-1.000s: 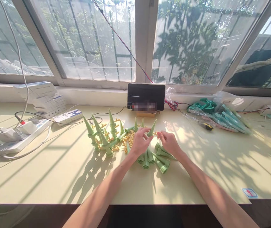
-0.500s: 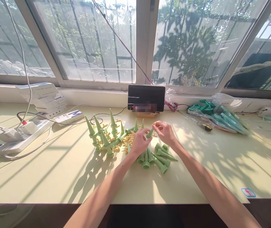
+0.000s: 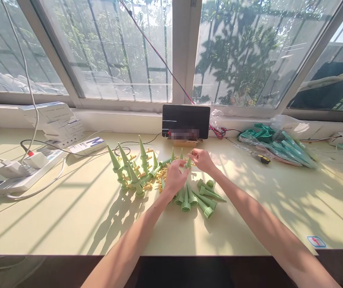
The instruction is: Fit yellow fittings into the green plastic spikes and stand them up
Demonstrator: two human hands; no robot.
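Observation:
My left hand (image 3: pixel 175 176) and my right hand (image 3: pixel 201 159) meet over the middle of the pale table, fingers pinched together around one small green cone (image 3: pixel 188 162). Upright green cones (image 3: pixel 126 168) stand in a cluster to the left, with small yellow pieces (image 3: pixel 159 175) scattered among them. Several more green cones (image 3: pixel 199 198) lie flat just below my hands. Whether my right fingers also hold a yellow piece is hidden.
A black device (image 3: pixel 185 121) with red wires stands at the back by the window. A white power strip (image 3: pixel 21 170) with plugs and cables and stacked boxes (image 3: pixel 60 124) lie left. Plastic bags of teal parts (image 3: pixel 279 144) sit right. The table's front edge (image 3: pixel 189 255) runs close to me.
My right hand has moved up and left to meet the left hand at the green cone. Both hands have shifted slightly away from me.

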